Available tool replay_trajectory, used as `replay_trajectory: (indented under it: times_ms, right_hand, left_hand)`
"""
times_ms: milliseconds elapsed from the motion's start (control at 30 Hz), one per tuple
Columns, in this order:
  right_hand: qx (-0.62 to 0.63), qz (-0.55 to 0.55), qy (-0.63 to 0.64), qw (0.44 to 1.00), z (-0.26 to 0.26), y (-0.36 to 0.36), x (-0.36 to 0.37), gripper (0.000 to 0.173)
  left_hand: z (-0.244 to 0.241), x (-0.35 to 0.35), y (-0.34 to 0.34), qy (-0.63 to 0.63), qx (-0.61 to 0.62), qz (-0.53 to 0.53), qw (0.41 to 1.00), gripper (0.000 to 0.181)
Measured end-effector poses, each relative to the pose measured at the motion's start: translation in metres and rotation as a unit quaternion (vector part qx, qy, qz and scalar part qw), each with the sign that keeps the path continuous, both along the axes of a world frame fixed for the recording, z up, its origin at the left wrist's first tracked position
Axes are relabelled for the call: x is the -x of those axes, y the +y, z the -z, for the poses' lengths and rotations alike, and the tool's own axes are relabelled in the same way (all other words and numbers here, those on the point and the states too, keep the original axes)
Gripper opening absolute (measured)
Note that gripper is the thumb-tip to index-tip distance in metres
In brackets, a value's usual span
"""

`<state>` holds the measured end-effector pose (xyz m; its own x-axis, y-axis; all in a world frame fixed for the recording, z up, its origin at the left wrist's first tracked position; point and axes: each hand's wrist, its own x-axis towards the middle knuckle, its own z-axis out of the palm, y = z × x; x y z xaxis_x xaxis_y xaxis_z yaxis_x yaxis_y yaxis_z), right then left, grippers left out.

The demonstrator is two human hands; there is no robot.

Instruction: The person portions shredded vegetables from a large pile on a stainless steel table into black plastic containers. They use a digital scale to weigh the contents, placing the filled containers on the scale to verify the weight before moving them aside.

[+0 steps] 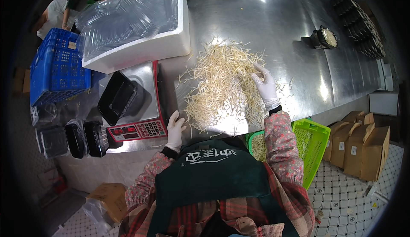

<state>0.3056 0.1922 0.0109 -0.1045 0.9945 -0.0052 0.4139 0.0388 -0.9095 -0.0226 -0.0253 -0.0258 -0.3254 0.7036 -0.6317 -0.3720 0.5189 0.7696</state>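
Observation:
A loose heap of bean sprouts [221,73] is spread on the stainless steel table [285,22] before me. My right hand [266,84], in a white glove, is at the heap's right edge, fingers spread and fingertips against the sprouts; I cannot tell whether it grips any. My left hand [175,129], also gloved, is at the heap's lower left near the table edge, fingers apart and holding nothing. Left of it stands a red digital scale [137,130] with a lit display. A black plastic tray [117,97] lies tilted on its metal pan.
A white foam box [141,52] holds clear plastic lids [128,19]. Beside it stands a blue crate [62,67]. Black trays [95,139] sit at the left edge; a filled tray [327,38] stands far right. Below are a green basket [310,150] and cardboard boxes [362,150]. Two people work opposite.

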Motion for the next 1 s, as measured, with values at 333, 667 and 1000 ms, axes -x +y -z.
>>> replay_trajectory:
  times_ms: [333, 667, 1000]
  right_hand:
    - [-0.11, -0.374, -0.198, 0.899, 0.01, -0.103, 0.107, 0.066]
    - [-0.072, -0.119, -0.253, 0.957, -0.002, -0.128, 0.066, 0.104]
    - [-0.027, -0.271, -0.447, 0.852, -0.007, -0.011, 0.084, 0.121]
  left_hand:
    - [-0.007, -0.011, 0.006, -0.022, 0.014, 0.041, 0.999, 0.071]
    - [-0.043, 0.002, 0.018, 0.47, -0.179, 0.473, 0.723, 0.11]
    - [-0.033, -0.026, 0.171, 0.523, -0.208, 0.564, 0.604, 0.119]
